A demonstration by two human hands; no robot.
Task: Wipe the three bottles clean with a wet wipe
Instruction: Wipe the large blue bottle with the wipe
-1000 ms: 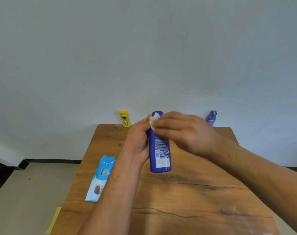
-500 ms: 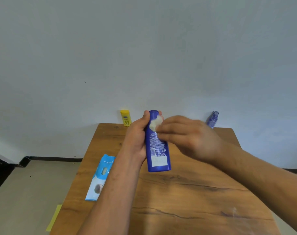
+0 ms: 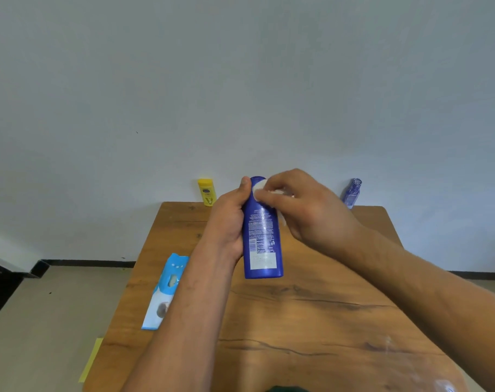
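Left hand [image 3: 226,222]: I've got its grip wrapped round the tall blue lotion bottle [image 3: 261,244] from the left, thumb running up the side. That steadies the bottle against the rubbing.
Right hand [image 3: 305,210]: the grip is pinched narrow on the white wet wipe [image 3: 259,188], pressing it onto the bottle's rounded top end.
Lotion bottle: it's upright over the middle of the wooden surface [image 3: 311,321], and it looks lifted clear. The printed back label faces me.
Wet wipe: it's bunched small between fingertips and bottle, and a bit of it trails down the right shoulder.
Yellow bottle [image 3: 207,191]: this one stands at the far left edge by the wall, well apart from both hands.
Small blue bottle [image 3: 351,193]: it's at the far right edge, also out of the way.
Wipe pack [image 3: 167,290]: it lies flat just beside my left forearm, handy for a fresh sheet.
Step, my read: top of the first bottle is being scrubbed, with the body to follow. I can't tell whether the other two are done.
Watch for: a damp bottle slipping in that left grip.
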